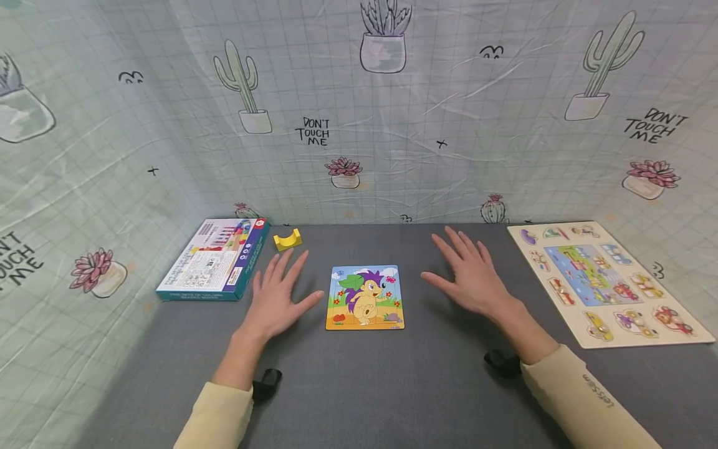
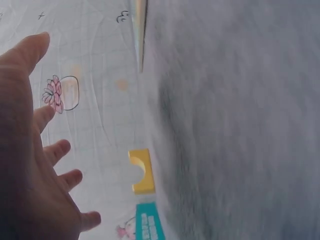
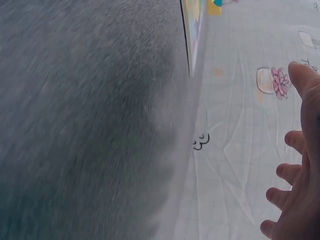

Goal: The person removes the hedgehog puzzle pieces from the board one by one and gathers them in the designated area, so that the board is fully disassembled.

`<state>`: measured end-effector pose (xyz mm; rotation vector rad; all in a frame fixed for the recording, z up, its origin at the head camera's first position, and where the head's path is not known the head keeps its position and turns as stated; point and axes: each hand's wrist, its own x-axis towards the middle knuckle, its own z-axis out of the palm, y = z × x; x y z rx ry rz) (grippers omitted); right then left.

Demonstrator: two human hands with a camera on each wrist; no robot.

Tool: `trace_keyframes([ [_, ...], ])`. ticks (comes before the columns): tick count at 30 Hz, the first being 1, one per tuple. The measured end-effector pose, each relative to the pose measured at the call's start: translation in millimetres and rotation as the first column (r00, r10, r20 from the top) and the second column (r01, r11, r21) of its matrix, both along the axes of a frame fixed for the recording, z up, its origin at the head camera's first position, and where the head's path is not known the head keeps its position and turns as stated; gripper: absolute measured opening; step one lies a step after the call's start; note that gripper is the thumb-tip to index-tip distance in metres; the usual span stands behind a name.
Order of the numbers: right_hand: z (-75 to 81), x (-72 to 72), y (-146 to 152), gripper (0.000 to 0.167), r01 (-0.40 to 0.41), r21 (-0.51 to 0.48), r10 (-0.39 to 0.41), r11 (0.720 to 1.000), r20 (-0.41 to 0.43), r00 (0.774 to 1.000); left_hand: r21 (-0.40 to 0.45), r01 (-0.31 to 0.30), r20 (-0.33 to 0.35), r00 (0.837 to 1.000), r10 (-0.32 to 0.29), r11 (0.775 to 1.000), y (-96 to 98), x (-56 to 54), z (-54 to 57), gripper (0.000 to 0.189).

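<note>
A square hedgehog jigsaw puzzle [image 1: 366,298] lies flat in the middle of the grey table. To its left my left hand [image 1: 278,301] hovers with fingers spread, holding nothing. My right hand [image 1: 470,274] is held on the puzzle's other side, fingers likewise spread and touching nothing. Beyond the left fingertips sits a yellow arch-shaped block [image 1: 288,240]; the left wrist view also shows this yellow block [image 2: 144,171] past the fingers. The right wrist view catches the puzzle's edge [image 3: 193,35] near the top, apart from the right hand [image 3: 300,175].
A teal and white box [image 1: 215,259] lies at the back left. At the right rests a wooden peg puzzle board [image 1: 572,305] with several picture pieces. A cactus-print cloth [image 1: 415,112] hangs behind and along the sides of the grey table [image 1: 370,386].
</note>
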<state>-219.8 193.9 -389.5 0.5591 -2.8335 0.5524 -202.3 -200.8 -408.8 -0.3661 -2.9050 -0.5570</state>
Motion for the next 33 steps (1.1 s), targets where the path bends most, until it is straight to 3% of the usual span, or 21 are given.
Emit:
trace_keyframes([
  [6, -1.8, -6.7, -13.9, 0.084, -0.021, -0.039, 0.02, 0.999, -0.03, 0.999, 0.08, 0.062, -0.038, 0.998, -0.059, 0.995, 2.5, -3.4, -5.5, 0.091],
  [13, -2.4, -11.6, -29.2, 0.083, -0.055, -0.086, 0.052, 0.995, -0.037, 0.998, 0.176, 0.144, -0.065, 0.989, -0.135, 0.974, 6.1, -6.6, -13.6, 0.089],
  [17, -1.3, -14.4, -39.8, 0.082, -0.081, -0.121, 0.078, 0.989, -0.026, 0.997, 0.181, 0.16, -0.055, 0.987, -0.152, 0.97, 7.8, -9.2, -18.0, 0.088],
  [23, -1.9, -20.7, -58.8, 0.081, -0.13, -0.172, 0.134, 0.976, 0.01, 0.991, 0.172, 0.165, 0.011, 0.985, -0.17, 0.971, 12.5, -11.2, -20.7, 0.087],
  [33, -7.5, -31.0, -94.0, 0.078, -0.173, -0.178, 0.188, 0.969, 0.07, 0.98, 0.168, 0.185, 0.042, 0.98, -0.194, 0.968, 16.5, -15.6, -27.0, 0.086],
])
